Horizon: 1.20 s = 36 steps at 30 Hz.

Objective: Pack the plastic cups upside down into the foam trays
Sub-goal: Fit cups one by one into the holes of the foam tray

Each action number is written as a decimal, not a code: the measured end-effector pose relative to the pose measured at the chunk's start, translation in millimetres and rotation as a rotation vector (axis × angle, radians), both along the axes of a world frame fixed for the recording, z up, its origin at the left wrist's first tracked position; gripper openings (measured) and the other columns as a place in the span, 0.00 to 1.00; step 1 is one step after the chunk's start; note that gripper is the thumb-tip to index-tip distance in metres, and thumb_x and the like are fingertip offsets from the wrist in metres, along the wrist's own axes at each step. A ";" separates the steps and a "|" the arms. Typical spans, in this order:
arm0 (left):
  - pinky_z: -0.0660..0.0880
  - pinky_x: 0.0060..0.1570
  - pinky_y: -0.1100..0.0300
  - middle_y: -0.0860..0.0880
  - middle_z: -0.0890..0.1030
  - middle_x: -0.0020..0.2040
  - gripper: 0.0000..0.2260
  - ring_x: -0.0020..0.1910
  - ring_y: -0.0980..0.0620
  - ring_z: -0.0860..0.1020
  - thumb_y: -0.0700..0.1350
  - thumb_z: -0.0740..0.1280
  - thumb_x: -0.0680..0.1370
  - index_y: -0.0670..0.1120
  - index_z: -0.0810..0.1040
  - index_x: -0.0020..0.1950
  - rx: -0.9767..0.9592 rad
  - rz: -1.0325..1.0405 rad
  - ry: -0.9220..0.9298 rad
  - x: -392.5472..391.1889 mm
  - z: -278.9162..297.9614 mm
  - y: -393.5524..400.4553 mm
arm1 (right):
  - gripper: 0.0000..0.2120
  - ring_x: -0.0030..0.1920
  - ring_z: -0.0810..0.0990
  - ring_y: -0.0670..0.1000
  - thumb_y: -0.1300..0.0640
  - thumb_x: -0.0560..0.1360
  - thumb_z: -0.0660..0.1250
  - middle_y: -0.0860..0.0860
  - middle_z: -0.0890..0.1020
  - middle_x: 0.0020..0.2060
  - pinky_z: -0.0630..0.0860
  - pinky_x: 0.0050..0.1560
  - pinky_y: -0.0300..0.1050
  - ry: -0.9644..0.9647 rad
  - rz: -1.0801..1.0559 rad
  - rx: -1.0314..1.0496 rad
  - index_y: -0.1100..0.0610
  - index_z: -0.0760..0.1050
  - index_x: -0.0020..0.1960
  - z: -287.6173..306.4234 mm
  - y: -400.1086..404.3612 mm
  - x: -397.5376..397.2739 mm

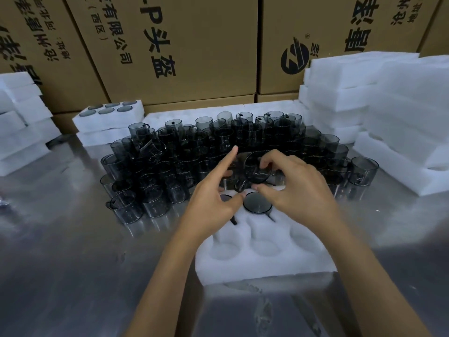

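A white foam tray (264, 263) with round pockets lies on the metal table in front of me. Two smoky grey cups sit upside down in its far pockets; one (257, 203) shows fully, the other (227, 197) is partly hidden by my left hand. My right hand (296, 188) pinches another grey cup (256, 170) above the tray's far edge, tilted with its mouth facing me. My left hand (213, 190) touches the same cup from the left, its index finger stretched out straight. A large heap of loose grey cups (184, 152) stands behind the tray.
Stacks of foam trays (388, 113) rise at the right and others (19, 122) at the left. A filled tray (109, 117) sits on another at the back left. Cardboard boxes (184, 49) wall off the back. Bare shiny table (73, 263) spreads to the left.
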State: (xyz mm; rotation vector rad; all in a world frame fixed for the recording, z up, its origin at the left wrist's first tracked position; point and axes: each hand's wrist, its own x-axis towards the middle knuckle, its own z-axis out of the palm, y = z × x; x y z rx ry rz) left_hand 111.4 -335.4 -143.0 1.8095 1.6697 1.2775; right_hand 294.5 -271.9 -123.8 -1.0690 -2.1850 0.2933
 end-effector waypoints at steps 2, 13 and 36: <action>0.76 0.56 0.65 0.70 0.73 0.64 0.40 0.54 0.61 0.78 0.39 0.71 0.77 0.68 0.56 0.77 -0.017 -0.018 0.018 -1.4 0.0 -1.5 | 0.15 0.41 0.76 0.46 0.47 0.73 0.73 0.42 0.75 0.48 0.72 0.39 0.45 -0.017 0.021 0.037 0.40 0.68 0.55 -1.6 -3.4 -4.6; 0.73 0.65 0.51 0.59 0.79 0.61 0.26 0.64 0.59 0.76 0.42 0.74 0.73 0.57 0.72 0.68 0.045 0.163 -0.018 -1.9 -3.4 3.0 | 0.28 0.61 0.75 0.42 0.63 0.75 0.68 0.41 0.76 0.61 0.78 0.55 0.48 0.173 0.190 -0.101 0.36 0.65 0.64 -5.9 -9.2 -15.3; 0.51 0.62 0.66 0.64 0.76 0.62 0.17 0.66 0.64 0.65 0.59 0.63 0.80 0.56 0.77 0.67 -0.069 0.071 0.433 10.0 -13.8 5.6 | 0.17 0.42 0.76 0.46 0.58 0.69 0.78 0.53 0.83 0.44 0.73 0.44 0.36 0.316 0.215 -0.678 0.54 0.76 0.54 1.9 27.1 51.1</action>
